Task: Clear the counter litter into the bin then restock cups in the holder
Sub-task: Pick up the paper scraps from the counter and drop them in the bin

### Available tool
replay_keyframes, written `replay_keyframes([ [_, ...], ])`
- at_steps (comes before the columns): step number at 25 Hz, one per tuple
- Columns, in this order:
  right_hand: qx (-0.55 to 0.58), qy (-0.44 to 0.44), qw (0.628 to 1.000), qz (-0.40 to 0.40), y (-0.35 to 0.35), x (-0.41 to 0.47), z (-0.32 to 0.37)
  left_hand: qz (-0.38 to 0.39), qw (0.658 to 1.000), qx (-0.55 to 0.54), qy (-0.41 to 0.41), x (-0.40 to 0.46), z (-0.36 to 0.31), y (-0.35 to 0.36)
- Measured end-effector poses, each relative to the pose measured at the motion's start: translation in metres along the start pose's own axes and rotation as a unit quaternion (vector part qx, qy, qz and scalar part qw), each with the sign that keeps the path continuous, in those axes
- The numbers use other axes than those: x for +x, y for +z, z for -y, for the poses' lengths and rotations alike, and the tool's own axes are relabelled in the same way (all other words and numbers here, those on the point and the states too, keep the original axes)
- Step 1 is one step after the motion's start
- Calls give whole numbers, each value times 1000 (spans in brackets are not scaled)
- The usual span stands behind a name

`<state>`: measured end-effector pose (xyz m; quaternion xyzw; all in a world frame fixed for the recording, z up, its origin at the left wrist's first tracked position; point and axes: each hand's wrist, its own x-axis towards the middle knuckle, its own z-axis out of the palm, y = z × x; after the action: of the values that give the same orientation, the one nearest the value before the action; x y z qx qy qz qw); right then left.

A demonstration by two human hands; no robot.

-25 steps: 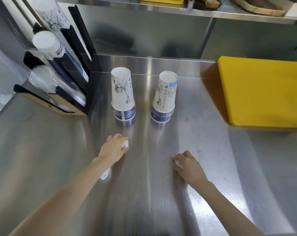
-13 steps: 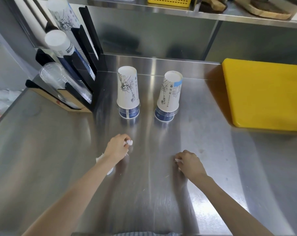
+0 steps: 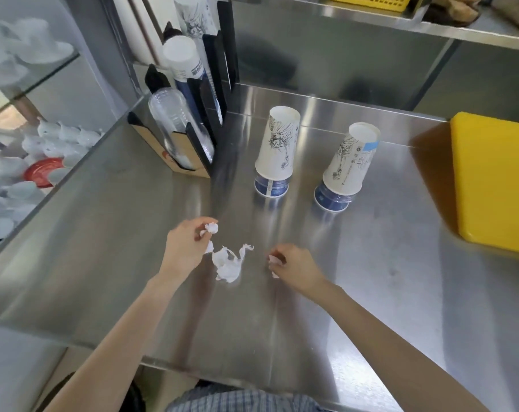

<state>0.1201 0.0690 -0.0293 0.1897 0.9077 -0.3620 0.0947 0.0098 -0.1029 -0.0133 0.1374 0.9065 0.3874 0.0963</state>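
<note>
Crumpled tissue litter (image 3: pixel 228 267) lies on the steel desk (image 3: pixel 103 233) between both hands, its torn tail pointing toward the upside-down cup stacks (image 3: pixel 277 150). The left hand (image 3: pixel 187 248) has its fingers pinched on small wads, the right hand (image 3: pixel 293 267) has its fingers curled round another scrap, apparently gathering everything before binning. The cup holder (image 3: pixel 189 114) stands at the back left.

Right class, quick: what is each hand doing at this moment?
Left hand: pinching a small paper wad in its fingertips.
Right hand: curled round white paper scraps.
</note>
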Motion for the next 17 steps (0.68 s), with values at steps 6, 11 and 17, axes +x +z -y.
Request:
replay_keyframes([
  [6, -13, -57, 996, 69, 32, 27, 43, -10, 999, -14, -34, -13, 34, -24],
  [11, -47, -55, 993, 91, 48, 34, 48, -7, 999, -32, -43, -15, 50, -32],
  [17, -131, -38, 988, 79, 66, 33, 50, 14, 998, -48, -47, -18, 61, -40],
])
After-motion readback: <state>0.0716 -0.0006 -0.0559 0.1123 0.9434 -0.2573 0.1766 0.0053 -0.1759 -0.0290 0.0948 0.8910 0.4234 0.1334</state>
